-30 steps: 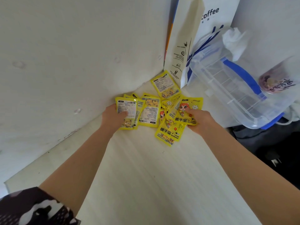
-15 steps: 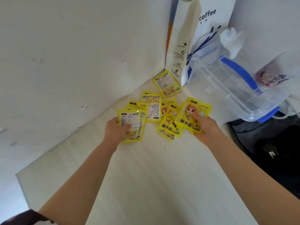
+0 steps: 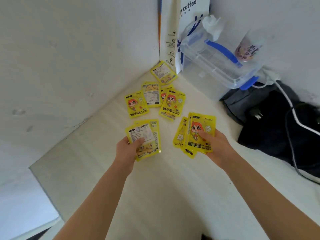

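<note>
A stack of yellow hand-warmer packets [image 3: 145, 137] is being gripped by the left hand [image 3: 127, 149], the thumb pressing across the printed back of the top packet and the fingers curling underneath. Its long axis is running away from the person toward the corner of the walls, leaning slightly to the right.

A second, fanned stack [image 3: 197, 134] is being clamped by the right hand [image 3: 216, 144], thumb on the cartoon face of the top packet. Its long axis is likewise pointing away from the person, with the lettering reading upright at the near end. Both stacks are being held just above the pale table [image 3: 155, 196], well apart from each other.

Beyond the hands, a cluster of loose packets [image 3: 155, 99] is lying flat and partly overlapping, some face up and some back up. A single packet [image 3: 163, 72] is lying back up in the corner, at the foot of a paper coffee bag [image 3: 174, 32].

Bare table is being left between the hands and under the forearms. On the left, the table is being bounded by the white wall [image 3: 69, 49], and its near left edge is showing. On the right, room is being narrowed by a black bag [image 3: 270, 122] near the right hand, with a white cable [image 3: 294, 110] running over it. Behind the bag, a clear box with a blue handle [image 3: 216, 63] and a cup [image 3: 247, 47] are standing.
</note>
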Motion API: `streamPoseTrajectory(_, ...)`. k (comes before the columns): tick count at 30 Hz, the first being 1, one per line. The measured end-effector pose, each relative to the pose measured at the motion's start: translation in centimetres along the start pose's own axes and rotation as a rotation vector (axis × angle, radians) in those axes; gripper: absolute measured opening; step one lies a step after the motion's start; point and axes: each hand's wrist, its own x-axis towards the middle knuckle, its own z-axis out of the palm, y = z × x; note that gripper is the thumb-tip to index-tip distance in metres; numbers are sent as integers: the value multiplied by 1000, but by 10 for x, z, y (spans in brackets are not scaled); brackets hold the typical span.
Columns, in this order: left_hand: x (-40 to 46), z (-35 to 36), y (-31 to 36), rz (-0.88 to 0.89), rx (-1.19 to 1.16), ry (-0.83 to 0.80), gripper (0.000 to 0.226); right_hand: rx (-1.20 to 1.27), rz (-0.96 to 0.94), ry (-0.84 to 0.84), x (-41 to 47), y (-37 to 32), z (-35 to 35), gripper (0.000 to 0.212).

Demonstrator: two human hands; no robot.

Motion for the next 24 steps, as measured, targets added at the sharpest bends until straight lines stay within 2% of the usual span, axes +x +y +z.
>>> streamPoseTrajectory(7,-59,-20,-57,-64,37,-145,23,33,-34,23,-90,84,-28,31)
streamPoseTrajectory(13,-107,-35,-97,-77,168,-298,21,174,-62,158,-162,163,-50,24)
streamPoseTrajectory(17,-131,-36,-120,-81,291,-365,21,292,-46,245,-205,212,-67,26)
streamPoseTrajectory(24,-180,-19,-165,-86,462,-528,27,449,-86,397,-281,272,-104,20)
